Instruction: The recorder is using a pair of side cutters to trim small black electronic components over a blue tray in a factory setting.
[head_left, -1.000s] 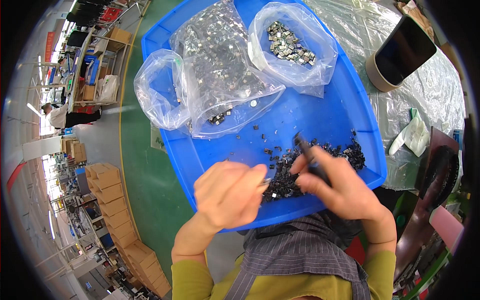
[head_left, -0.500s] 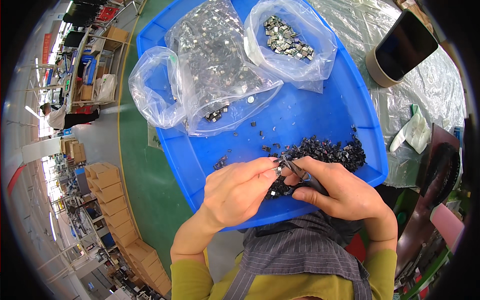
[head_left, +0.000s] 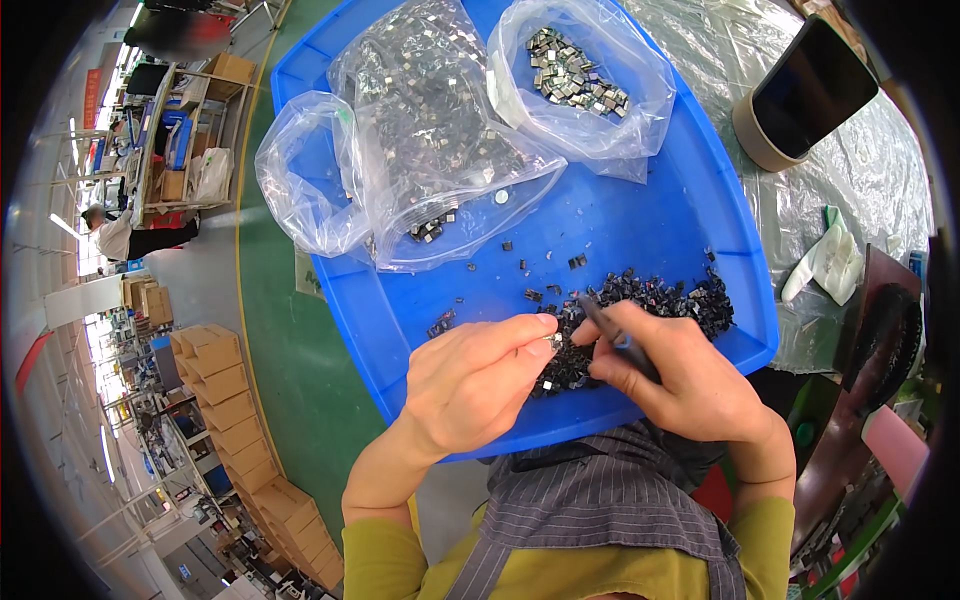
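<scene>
My left hand [head_left: 478, 385] pinches a small silver metal part [head_left: 553, 343] between thumb and fingers, over the near side of the blue tray [head_left: 420, 320]. Just to its right, my right hand [head_left: 690, 385] is closed around small dark pliers [head_left: 630, 350], their tip pointing up and away, apart from the part. Beneath both hands lies a heap of small black pieces [head_left: 690, 305]. Farther back, a clear bag [head_left: 430, 110] full of small metal-and-black parts lies in the tray. Right of it, an open clear bag [head_left: 575, 75] holds loose silver parts.
Another clear plastic bag opening [head_left: 310, 190] bulges at the tray's left. On the plastic-covered table to the right are a black-screened device on a round stand [head_left: 770, 140] and a white glove [head_left: 830, 265]. Cardboard boxes [head_left: 215, 390] line the floor at left; a person [head_left: 115, 235] stands farther off.
The pliers have moved away from the silver part and turned in my right hand. A small black piece now lies on the tray beyond the heap. My left hand has hardly moved.
</scene>
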